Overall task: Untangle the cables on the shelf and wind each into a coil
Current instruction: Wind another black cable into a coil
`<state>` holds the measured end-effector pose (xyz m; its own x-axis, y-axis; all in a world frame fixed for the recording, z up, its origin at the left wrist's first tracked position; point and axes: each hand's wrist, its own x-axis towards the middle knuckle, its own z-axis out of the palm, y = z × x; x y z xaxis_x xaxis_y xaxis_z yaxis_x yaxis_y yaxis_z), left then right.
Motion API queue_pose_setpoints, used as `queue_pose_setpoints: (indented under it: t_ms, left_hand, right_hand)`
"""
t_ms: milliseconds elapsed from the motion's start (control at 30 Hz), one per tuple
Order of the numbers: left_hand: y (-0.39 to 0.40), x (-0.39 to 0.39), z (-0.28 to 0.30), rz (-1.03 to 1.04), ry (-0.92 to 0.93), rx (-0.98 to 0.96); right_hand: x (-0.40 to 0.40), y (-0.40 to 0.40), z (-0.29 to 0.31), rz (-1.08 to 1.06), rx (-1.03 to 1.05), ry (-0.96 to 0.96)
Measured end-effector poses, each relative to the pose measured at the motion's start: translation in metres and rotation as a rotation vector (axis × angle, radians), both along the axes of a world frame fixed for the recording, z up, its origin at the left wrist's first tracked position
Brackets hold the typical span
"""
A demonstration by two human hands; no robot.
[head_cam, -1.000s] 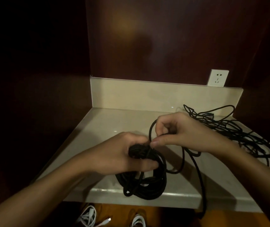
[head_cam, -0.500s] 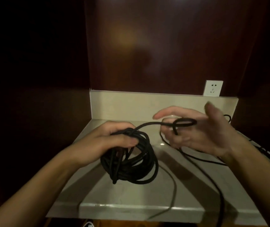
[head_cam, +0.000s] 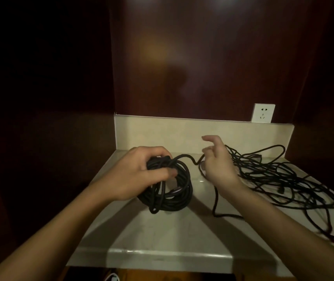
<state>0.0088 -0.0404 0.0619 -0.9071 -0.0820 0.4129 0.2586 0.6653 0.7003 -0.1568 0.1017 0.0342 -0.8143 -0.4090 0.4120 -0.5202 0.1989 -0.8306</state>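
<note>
A thick black coil of cable (head_cam: 172, 189) stands on the pale stone shelf (head_cam: 162, 230). My left hand (head_cam: 139, 171) grips the top of the coil, fingers and thumb wrapped round its strands. A free strand (head_cam: 188, 158) runs from the coil's top to my right hand (head_cam: 216, 163), whose lower fingers curl round it while the index finger and thumb stick out. Below that hand the strand drops to the shelf and bends right (head_cam: 220, 214). A loose black tangle of cable (head_cam: 279, 179) lies on the right of the shelf.
Dark wooden walls close the shelf in on the left, back and right. A white wall socket (head_cam: 263, 113) sits above the low stone backsplash (head_cam: 162, 132). The shelf's front edge (head_cam: 162, 254) is near me; a white object (head_cam: 112, 277) shows below it.
My right hand has dropped from a raised, open pose with a loop on its fingers to a closer grip on the strand beside the coil. The view has tilted, showing the tangle again.
</note>
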Motion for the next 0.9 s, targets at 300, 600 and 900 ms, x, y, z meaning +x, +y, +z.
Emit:
queue_pose_setpoints:
  t_ms: [300,600,900]
  left_hand:
    - [-0.002,0.001,-0.005,-0.203,0.070,0.553]
    - [0.029,-0.011,0.011,-0.241,0.252,0.884]
    - [0.040,-0.033,0.003,0.107,0.336,0.770]
  right_hand:
    - [0.015,0.029,-0.024,0.524,0.157,0.545]
    - [0.072,0.032,-0.014,0.523,-0.440,0.224]
    - [0.075,0.021,-0.011,0.505,-0.363,-0.597]
